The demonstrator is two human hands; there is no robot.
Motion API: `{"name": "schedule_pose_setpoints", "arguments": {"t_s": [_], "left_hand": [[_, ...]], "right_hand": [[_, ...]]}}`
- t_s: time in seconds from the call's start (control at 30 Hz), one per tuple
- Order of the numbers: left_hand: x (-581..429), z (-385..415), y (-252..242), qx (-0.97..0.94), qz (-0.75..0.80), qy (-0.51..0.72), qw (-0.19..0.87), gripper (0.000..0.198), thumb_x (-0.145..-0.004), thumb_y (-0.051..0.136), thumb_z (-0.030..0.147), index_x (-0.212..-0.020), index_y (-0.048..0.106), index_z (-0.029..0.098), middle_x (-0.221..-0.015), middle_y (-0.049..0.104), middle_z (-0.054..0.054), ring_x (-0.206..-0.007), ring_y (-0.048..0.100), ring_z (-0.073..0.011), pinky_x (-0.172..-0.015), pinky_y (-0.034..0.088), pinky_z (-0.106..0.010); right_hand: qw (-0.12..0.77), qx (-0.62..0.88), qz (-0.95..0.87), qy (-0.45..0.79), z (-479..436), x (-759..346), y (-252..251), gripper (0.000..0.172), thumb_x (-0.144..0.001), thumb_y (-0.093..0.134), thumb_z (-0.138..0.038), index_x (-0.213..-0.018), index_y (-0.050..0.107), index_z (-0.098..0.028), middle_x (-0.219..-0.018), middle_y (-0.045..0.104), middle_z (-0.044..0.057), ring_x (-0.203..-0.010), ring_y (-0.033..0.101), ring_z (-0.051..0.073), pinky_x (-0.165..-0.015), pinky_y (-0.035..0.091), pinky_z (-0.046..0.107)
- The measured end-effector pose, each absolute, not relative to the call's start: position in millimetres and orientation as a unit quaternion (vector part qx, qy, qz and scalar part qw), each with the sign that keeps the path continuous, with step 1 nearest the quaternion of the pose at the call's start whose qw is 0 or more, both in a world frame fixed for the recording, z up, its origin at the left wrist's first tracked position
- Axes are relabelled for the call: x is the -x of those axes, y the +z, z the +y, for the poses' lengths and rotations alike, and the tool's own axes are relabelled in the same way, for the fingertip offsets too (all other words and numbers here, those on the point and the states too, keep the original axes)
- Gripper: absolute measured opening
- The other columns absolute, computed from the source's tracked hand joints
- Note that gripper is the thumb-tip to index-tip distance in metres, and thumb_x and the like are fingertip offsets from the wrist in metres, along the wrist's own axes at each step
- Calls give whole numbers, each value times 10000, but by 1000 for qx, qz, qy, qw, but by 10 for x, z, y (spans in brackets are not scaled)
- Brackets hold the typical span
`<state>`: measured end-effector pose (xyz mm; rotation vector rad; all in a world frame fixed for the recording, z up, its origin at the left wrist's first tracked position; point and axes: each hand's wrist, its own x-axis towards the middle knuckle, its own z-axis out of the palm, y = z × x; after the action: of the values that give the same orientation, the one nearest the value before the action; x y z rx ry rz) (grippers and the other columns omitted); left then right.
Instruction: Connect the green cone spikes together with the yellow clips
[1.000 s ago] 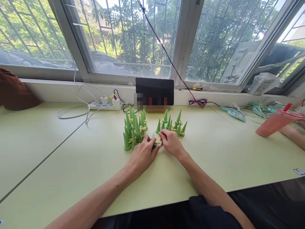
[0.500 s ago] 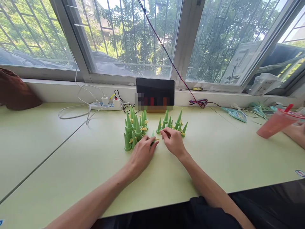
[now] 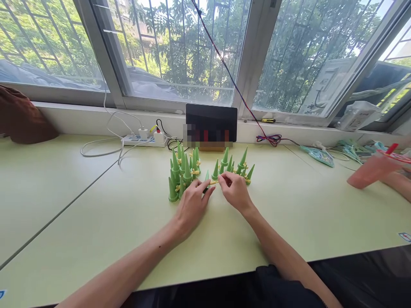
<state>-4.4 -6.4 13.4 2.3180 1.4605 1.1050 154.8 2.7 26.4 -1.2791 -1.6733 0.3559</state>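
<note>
Two clusters of small green plastic cones with yellow fittings stand on the pale green table: a left cluster point(image 3: 181, 173) and a right cluster point(image 3: 236, 164). Between them, my left hand point(image 3: 192, 205) has its fingers closed around one green cone point(image 3: 206, 177), which touches the tabletop. My right hand point(image 3: 234, 192) pinches a small yellow fitting point(image 3: 213, 182) at that cone's side. Both forearms reach in from the bottom of the view.
A dark tablet point(image 3: 211, 128) leans on the sill behind the cones. A white power strip point(image 3: 144, 139) with cables lies at the back left, a brown cloth point(image 3: 22, 117) far left. At right another person's hand holds a pink cup point(image 3: 372, 169); teal packets point(image 3: 316, 155) lie nearby.
My hands have shifted slightly away from me, toward the cones, still joined at the cone and yellow fitting. The pink cup at right has tilted and moved, blurred.
</note>
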Motion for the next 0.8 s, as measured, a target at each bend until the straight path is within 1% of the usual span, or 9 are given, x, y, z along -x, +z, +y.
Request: {"name": "schedule_pose_setpoints", "arguments": {"t_s": [0.17,0.33,0.5,0.57,0.67,0.73,0.8], "left_hand": [[32,-69,130,-770,487,396,114,403,-956,426,440,-1197,655,213,-893,607,-46,-693,585,-143,-706,484,-288],[1,-88,151,-744,491,426,157,380,-946,453,412,-1154,692,204,-873,629,-40,-643,564,-118,-678,492,-271],[-18,-104,180,-717,484,451,221,371,-924,475,410,-1122,702,194,-952,645,-67,-753,614,-147,-662,529,-263],[-24,-107,191,-699,481,457,266,383,-908,498,414,-1146,683,179,-977,637,-77,-711,624,-141,-616,535,-259],[-28,-110,207,-677,476,455,328,399,-883,535,413,-1182,647,173,-987,631,-75,-561,597,-100,-571,534,-266],[-26,-110,212,-673,476,452,341,403,-870,555,407,-1196,631,183,-981,630,-68,-527,579,-86,-589,540,-277],[-19,-108,213,-678,477,448,335,414,-864,565,405,-1218,615,198,-967,630,-62,-536,570,-85,-615,545,-286]], "right_hand": [[469,514,-695,178,35,-1544,242,270,-918,471,-354,-739,586,-188,-615,589,0,-541,516,128,-553,394,243],[470,496,-699,211,38,-1544,228,226,-913,497,-342,-782,601,-189,-657,624,4,-560,557,127,-582,433,239],[468,491,-699,227,29,-1547,234,236,-918,493,-353,-778,597,-194,-678,626,7,-552,560,125,-565,443,237],[471,489,-697,231,28,-1549,236,238,-918,492,-360,-780,594,-195,-662,609,3,-538,551,124,-554,444,238],[476,485,-695,235,27,-1549,239,228,-917,493,-361,-790,589,-197,-644,590,-1,-530,547,126,-546,445,239],[480,481,-695,238,25,-1545,243,212,-913,498,-354,-801,588,-199,-657,596,0,-535,553,127,-545,448,239],[483,475,-695,240,22,-1540,246,196,-910,501,-343,-808,587,-200,-679,607,3,-542,560,125,-547,451,236]]}}
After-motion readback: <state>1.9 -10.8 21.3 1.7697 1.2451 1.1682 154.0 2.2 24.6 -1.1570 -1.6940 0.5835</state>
